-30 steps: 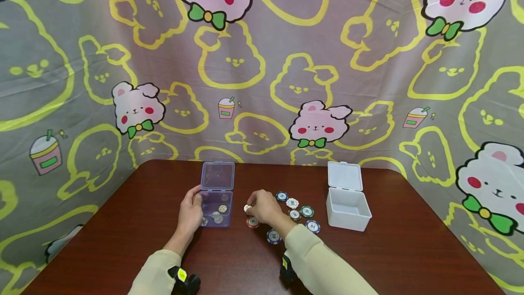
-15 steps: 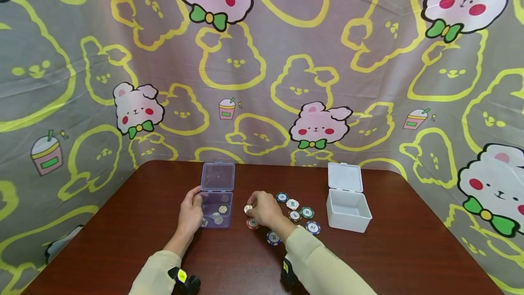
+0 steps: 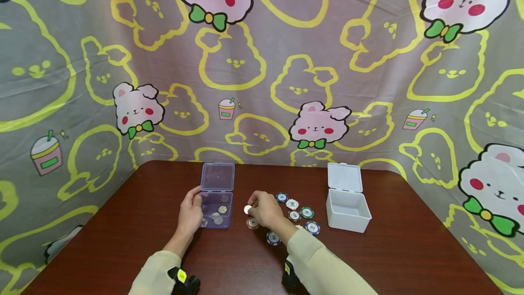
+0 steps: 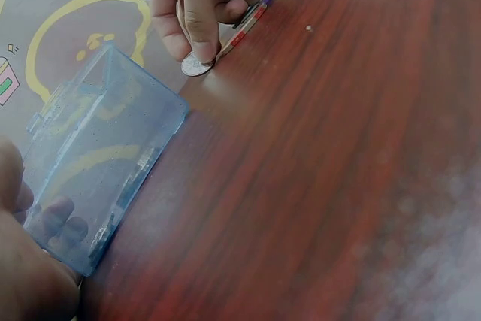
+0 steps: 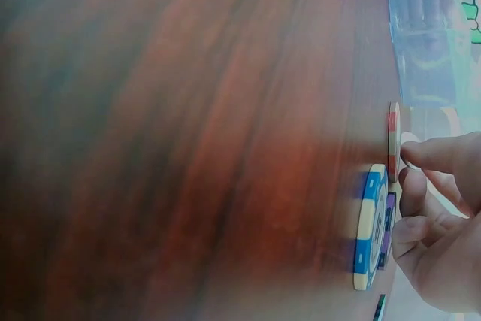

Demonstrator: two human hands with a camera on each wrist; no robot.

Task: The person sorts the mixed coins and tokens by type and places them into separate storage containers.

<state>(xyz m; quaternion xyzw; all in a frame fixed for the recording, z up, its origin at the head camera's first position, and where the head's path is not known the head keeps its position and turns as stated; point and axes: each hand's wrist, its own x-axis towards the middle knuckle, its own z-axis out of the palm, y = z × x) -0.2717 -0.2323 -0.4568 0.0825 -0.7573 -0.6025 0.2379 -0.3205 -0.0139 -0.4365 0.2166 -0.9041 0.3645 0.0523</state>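
On the left of the table stands a clear bluish plastic box point(image 3: 212, 198), lid raised, with several silver coins point(image 3: 218, 219) inside. My left hand point(image 3: 191, 213) grips its left side, thumb at the rim; some fingers show through the plastic in the left wrist view. To the right of this box, my right hand point(image 3: 266, 209) pinches a silver coin point(image 4: 197, 65) between thumb and fingertips, close above the table. Just below that hand lies a red-edged poker chip point(image 3: 252, 224). In the right wrist view my fingers partly hide the coin.
Several poker chips point(image 3: 306, 212) lie spread right of and below my right hand, a blue one point(image 3: 273, 238) nearest the front. My right forearm hides part of this group. Farther right stands a white box point(image 3: 348, 220), lid up. A patterned cloth point(image 3: 254, 104) hangs behind the table.
Both hands stay almost in place. The coin in my right fingers has turned slightly and its face looks brighter.
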